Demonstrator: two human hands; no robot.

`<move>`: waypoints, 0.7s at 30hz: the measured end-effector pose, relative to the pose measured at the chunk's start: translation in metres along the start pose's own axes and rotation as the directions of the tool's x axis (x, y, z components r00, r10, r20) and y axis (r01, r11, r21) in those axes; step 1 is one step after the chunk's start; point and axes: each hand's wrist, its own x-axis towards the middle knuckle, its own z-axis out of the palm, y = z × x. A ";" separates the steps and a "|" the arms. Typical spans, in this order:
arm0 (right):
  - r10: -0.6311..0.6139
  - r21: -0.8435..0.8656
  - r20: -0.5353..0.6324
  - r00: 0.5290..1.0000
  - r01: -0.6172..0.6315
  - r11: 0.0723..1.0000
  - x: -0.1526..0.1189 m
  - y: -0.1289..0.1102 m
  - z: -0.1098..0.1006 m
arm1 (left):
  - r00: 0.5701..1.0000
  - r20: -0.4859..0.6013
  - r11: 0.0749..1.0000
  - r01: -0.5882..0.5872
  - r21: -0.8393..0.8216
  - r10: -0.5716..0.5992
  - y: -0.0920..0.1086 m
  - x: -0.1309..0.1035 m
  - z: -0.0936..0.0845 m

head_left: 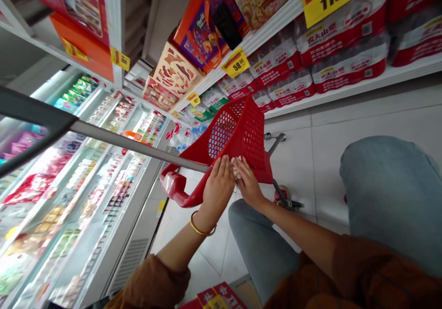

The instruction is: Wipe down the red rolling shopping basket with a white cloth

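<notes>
The basket (258, 143) at the centre of the frame is red, pierced with a honeycomb pattern; the wad (236, 168) just below centre is off-white. The bar (138, 146) at left is grey. Lower in the frame, the bracelet (198, 230) is gold, the sleeves (155, 281) brown, the jeans (386, 194) faded blue. Tiles (290, 154) are pale grey with darker lines. At upper right, packs (340, 74) have red and whitish bands, tags (235, 63) are yellow with black figures; the box (200, 46) at top centre is purple and orange

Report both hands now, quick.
Left hand: open, fingers extended, against the red basket.
Right hand: holding a crumpled whitish wad against the basket.
</notes>
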 end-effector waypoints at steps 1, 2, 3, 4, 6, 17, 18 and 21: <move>-0.005 -0.017 -0.007 1.000 0.005 1.000 -0.004 0.005 -0.001 | 1.000 -0.007 1.000 -0.003 -0.002 0.003 0.001 0.000 0.002; -0.007 -0.029 -0.012 1.000 0.007 1.000 -0.008 0.010 -0.002 | 1.000 -0.012 1.000 -0.004 -0.009 0.004 0.003 0.000 0.004; 0.001 -0.040 -0.014 1.000 -0.002 0.999 -0.013 0.015 -0.002 | 1.000 -0.015 1.000 -0.005 -0.019 0.005 0.005 0.000 0.006; 0.021 -0.049 -0.014 1.000 -0.022 0.999 -0.017 0.020 -0.003 | 1.000 -0.016 1.000 -0.007 -0.030 0.007 0.007 0.000 0.009; 0.074 -0.055 -0.007 0.997 -0.074 0.996 -0.025 0.029 -0.004 | 1.000 -0.017 0.999 -0.011 -0.047 0.010 0.012 0.001 0.013; 0.211 0.025 -0.045 0.976 -0.210 0.977 -0.049 0.077 -0.020 | 0.999 -0.020 0.996 -0.044 -0.079 0.043 0.019 0.008 0.019; 0.232 0.029 -0.060 0.971 -0.231 0.973 -0.049 0.078 -0.020 | 0.999 -0.026 0.996 -0.042 -0.083 0.040 0.020 0.009 0.020; 0.282 0.045 -0.123 0.952 -0.278 0.959 -0.043 0.069 -0.015 | 0.999 -0.027 0.994 -0.033 -0.105 0.030 0.025 0.013 0.025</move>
